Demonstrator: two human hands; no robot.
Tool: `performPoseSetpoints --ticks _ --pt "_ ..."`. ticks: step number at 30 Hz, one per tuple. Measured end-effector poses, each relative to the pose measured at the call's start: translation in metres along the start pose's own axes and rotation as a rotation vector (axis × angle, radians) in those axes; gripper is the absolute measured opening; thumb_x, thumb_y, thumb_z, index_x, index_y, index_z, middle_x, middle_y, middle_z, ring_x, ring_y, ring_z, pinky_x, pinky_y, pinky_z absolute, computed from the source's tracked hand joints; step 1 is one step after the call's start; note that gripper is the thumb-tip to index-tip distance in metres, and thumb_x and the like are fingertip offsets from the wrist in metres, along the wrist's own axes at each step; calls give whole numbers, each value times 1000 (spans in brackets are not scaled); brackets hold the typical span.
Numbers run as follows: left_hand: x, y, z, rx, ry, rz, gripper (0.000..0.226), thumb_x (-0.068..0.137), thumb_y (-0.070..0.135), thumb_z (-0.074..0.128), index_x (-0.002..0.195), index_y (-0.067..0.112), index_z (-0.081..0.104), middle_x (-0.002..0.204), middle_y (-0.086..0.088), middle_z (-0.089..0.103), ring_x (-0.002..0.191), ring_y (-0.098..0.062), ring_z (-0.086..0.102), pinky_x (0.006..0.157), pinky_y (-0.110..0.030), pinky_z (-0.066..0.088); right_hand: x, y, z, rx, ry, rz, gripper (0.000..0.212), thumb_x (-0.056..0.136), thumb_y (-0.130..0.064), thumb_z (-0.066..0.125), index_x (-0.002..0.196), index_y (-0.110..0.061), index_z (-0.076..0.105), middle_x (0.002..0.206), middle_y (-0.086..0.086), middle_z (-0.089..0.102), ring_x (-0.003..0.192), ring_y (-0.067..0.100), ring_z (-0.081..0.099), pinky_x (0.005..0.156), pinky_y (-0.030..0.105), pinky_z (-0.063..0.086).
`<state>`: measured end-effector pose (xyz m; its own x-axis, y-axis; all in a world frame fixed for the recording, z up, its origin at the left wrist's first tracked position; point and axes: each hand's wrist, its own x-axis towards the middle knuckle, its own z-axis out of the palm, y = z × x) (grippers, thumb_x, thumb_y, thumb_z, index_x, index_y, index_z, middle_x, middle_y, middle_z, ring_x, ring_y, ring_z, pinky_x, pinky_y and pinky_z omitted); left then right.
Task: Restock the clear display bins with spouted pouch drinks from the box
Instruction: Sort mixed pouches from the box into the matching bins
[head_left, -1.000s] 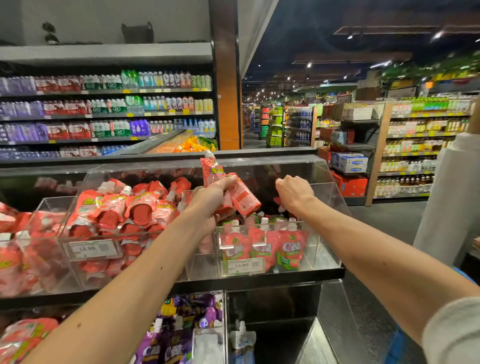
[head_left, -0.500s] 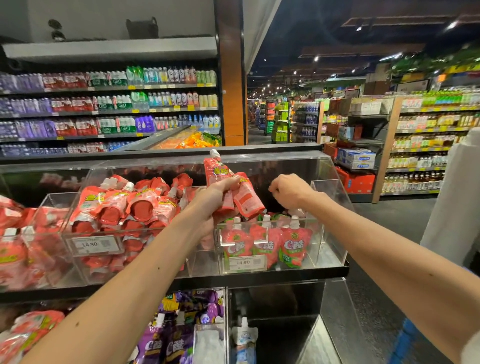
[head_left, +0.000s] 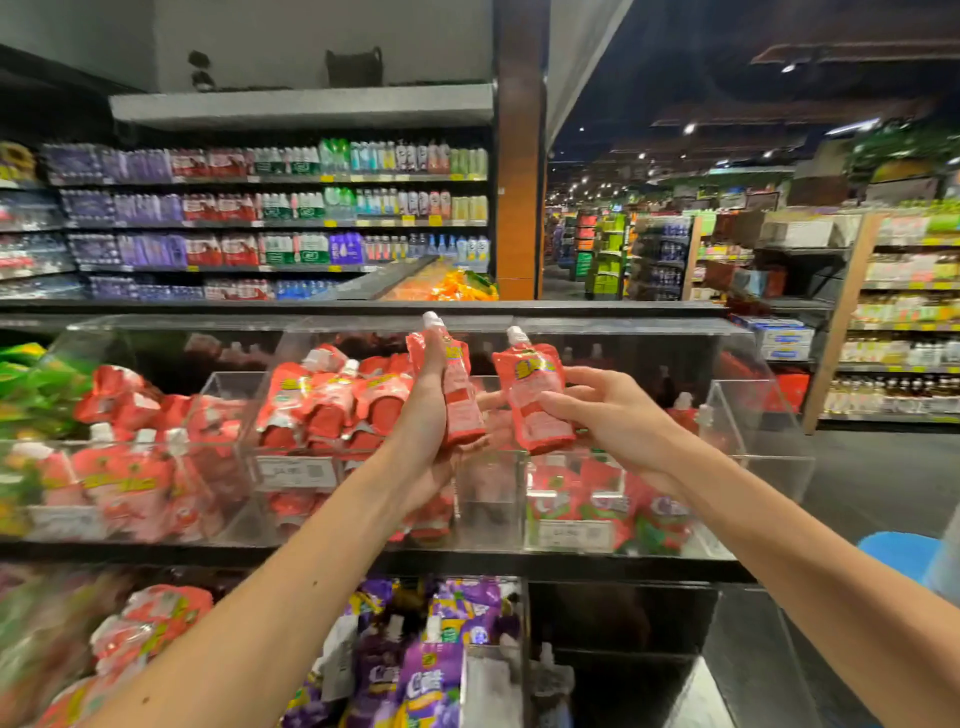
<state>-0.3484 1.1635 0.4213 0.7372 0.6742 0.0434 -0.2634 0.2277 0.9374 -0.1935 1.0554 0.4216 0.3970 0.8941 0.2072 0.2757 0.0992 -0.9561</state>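
My left hand (head_left: 423, 415) grips a red spouted pouch (head_left: 457, 384) upright, white cap on top. My right hand (head_left: 608, 410) holds a second red pouch (head_left: 535, 400) beside it, also upright. Both are raised in front of the right clear display bin (head_left: 753, 415), which holds a few red and green pouches (head_left: 597, 504) standing at its front. The neighbouring clear bin (head_left: 291, 467) on the left is piled with red pouches (head_left: 332, 400). The box is not in view.
More clear bins with red pouches (head_left: 130, 483) run to the left. Below the shelf edge (head_left: 571, 564) are purple pouches (head_left: 415, 665) and a dark, nearly bare compartment (head_left: 623, 649). Bottle shelves (head_left: 285, 218) stand behind; an aisle opens at the right.
My right hand, which was closed low over the right bin, now holds one of the pouches that my left hand held. Both hands have risen, and the view shifted left.
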Motion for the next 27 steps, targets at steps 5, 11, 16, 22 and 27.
performPoseSetpoints --ticks 5,11,16,22,27 --pt "-26 6 -51 -93 140 85 86 85 85 20 83 25 82 94 -11 75 83 -32 70 80 -45 53 -4 2 64 278 20 69 32 95 -9 63 124 -15 51 87 2 76 69 10 72 51 21 52" --pt "-79 22 -103 2 312 154 90 88 81 10 107 23 76 107 -11 75 96 -32 72 81 -44 55 -4 -7 168 393 -164 96 27 89 -22 69 112 -13 57 86 4 70 69 13 65 55 29 55" --pt "-119 22 -142 105 445 124 80 98 70 17 76 25 79 84 -10 74 71 -26 67 68 -39 46 -17 5 233 343 -325 43 57 77 -9 83 121 -12 46 114 16 69 94 22 69 88 39 58" --pt "-145 27 -162 35 437 21 51 102 29 30 97 1 72 86 -18 74 63 -24 70 50 -32 59 -15 6 254 343 -332 -25 36 81 -15 79 113 -19 64 106 12 73 94 25 70 91 50 56" --pt "-137 31 -171 93 526 28 42 98 46 54 106 8 71 66 -3 64 45 -11 50 40 -19 40 -6 -5 259 404 -321 45 21 99 -21 58 113 -8 66 111 18 71 100 29 70 92 49 57"
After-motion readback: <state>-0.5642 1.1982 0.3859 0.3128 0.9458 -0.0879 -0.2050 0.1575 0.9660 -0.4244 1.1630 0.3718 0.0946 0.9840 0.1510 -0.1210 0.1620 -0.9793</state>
